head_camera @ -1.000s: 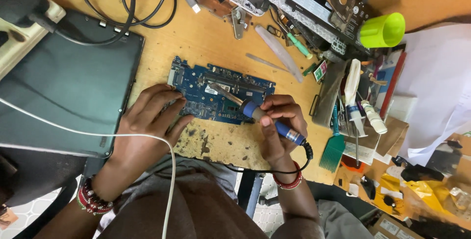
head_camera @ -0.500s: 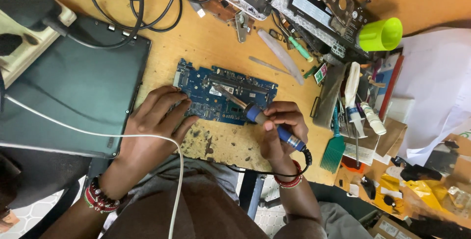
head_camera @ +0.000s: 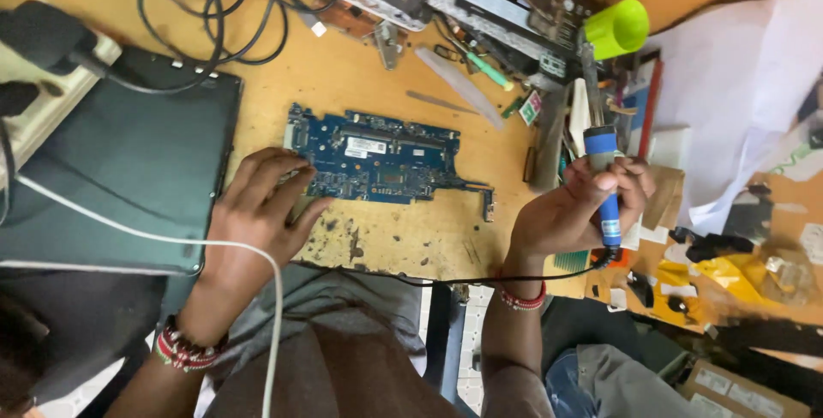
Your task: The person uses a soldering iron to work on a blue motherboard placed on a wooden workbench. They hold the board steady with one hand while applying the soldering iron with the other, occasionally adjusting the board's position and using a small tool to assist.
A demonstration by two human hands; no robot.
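Scorched orange wooden counter (head_camera: 403, 238) carries a thin, stiff, likely fragile blue circuit board (head_camera: 377, 156), best held by edges, under the flat, released left hand (head_camera: 257, 212); the right hand (head_camera: 574, 212), well apart, grasps a blue-handled soldering iron (head_camera: 604, 178).

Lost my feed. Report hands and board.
Left hand flat on blue circuit board. Right hand grips soldering iron, tip up, clear of the board. Nothing covers the board.
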